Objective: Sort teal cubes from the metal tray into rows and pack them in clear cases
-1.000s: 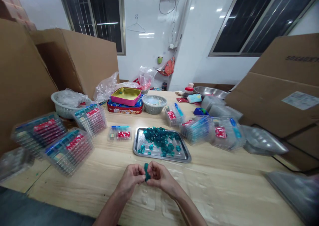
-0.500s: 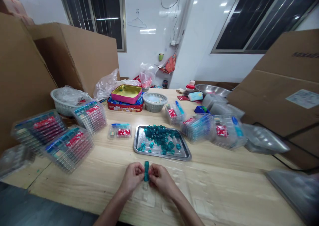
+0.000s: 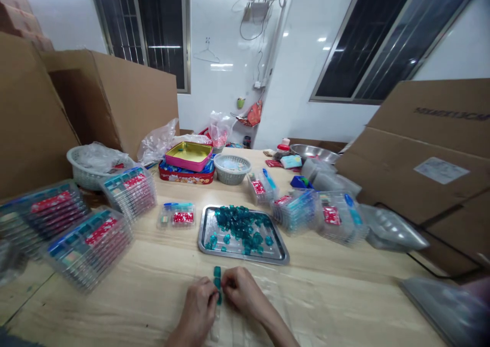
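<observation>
A short column of translucent teal plastic pieces (image 3: 217, 281) sits in a slot of a clear plastic blister tray (image 3: 229, 331) lying on the table. On its left side, my left hand (image 3: 199, 302) is closed, fingertips pressed against the lower teal piece. My right hand (image 3: 243, 292) is curled shut on the other side, with its fingertips close to the column; whether they hold a piece is hidden. Beyond both hands lies a metal tray (image 3: 204, 232) with a heap of loose teal pieces (image 3: 237, 223) on it.
Stacked filled clear cases (image 3: 92, 245) stand at left, a single case (image 3: 178, 216) nearer the middle, and more cases (image 3: 339, 217) at right. Behind are a pink tin (image 3: 188, 156) and a grey basket (image 3: 232, 169). Cardboard boxes (image 3: 421, 168) flank the table.
The camera view has tilted up and shifted, so the table things sit lower. My left hand has moved down along the column, and my right hand has turned, its fingers curling more.
</observation>
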{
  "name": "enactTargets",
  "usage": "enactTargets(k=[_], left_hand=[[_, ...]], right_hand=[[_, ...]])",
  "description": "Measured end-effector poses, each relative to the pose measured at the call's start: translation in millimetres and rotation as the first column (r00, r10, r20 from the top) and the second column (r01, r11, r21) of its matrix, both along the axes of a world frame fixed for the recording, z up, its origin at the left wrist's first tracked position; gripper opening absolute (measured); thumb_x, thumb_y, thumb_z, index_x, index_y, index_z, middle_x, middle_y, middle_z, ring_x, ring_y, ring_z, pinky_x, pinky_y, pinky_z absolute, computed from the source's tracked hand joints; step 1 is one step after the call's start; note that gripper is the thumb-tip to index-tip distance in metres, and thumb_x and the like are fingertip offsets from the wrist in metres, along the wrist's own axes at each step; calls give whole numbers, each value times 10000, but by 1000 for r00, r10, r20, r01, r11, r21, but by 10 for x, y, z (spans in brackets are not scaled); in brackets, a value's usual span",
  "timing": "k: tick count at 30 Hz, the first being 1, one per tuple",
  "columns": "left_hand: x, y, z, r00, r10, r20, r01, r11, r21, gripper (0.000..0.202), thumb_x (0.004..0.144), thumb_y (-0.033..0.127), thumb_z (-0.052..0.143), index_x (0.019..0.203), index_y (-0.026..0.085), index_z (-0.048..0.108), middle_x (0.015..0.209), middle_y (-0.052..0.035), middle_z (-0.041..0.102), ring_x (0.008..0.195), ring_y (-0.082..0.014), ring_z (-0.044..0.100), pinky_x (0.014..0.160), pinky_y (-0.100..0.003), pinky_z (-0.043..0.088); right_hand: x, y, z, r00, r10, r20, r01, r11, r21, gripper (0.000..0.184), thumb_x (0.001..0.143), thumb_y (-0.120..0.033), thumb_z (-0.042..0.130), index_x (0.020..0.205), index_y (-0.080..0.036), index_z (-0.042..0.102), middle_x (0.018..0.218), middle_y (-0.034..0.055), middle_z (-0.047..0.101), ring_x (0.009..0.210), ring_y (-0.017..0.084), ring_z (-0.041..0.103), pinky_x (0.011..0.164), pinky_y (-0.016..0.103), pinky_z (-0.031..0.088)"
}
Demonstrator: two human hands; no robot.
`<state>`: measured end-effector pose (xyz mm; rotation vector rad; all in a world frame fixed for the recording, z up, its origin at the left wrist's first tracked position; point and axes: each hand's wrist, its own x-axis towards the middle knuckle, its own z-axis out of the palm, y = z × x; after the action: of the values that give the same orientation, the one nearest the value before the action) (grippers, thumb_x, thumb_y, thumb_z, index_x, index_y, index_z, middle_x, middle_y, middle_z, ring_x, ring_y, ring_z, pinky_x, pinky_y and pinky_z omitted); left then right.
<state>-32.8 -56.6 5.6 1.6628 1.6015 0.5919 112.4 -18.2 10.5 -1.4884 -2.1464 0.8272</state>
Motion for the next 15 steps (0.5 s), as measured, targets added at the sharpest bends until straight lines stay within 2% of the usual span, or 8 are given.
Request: enactTargets(k=[3, 6, 8, 11, 15], left_hand=[[4, 25, -99, 996, -45, -83, 46, 999, 12, 382, 817, 210, 268, 676, 133, 614, 831, -50, 595, 748, -18, 453, 672, -157, 199], [25, 16, -156, 985, -100, -143, 104, 994, 27, 389, 819, 200, 253, 678, 130, 609, 846, -63, 599, 736, -21, 452, 641, -177, 177], [32, -7, -153, 988, -96, -119, 100, 994, 34, 378, 816, 195, 263, 688, 132, 612, 847, -65, 604, 743, -23, 458, 645, -173, 192], [8, -33, -72, 1000, -23, 13, 23, 999, 47, 310, 800, 232, 344, 711, 139, 627, 817, -48, 607, 739, -16, 463, 673, -142, 244], [-73, 35, 134, 961, 193, 199, -187, 981, -47, 240, 721, 318, 496, 843, 164, 633, 798, -12, 603, 615, 14, 449, 611, -105, 314]], right_hand=[[65, 303, 75, 999, -26, 29, 23, 994, 109, 200, 682, -76, 466, 692, -134, 657, 636, 24, 618, 614, 128, 545, 589, 199, 348], [80, 644, 115, 995, -82, 55, 67, 970, 234, 292, 681, -20, 433, 846, -119, 653, 826, 75, 633, 780, 162, 572, 715, 225, 384], [66, 831, 117, 997, -50, 58, 35, 970, 241, 322, 652, 14, 428, 841, -122, 650, 893, 96, 627, 877, 187, 565, 805, 255, 376], [44, 980, 110, 999, -15, 42, 6, 978, 207, 242, 633, 19, 447, 699, -117, 635, 849, 115, 629, 893, 226, 566, 833, 303, 374], [43, 871, 118, 998, -28, -59, 34, 993, 110, 165, 711, -93, 494, 813, -106, 623, 821, 105, 642, 786, 209, 597, 747, 310, 428]])
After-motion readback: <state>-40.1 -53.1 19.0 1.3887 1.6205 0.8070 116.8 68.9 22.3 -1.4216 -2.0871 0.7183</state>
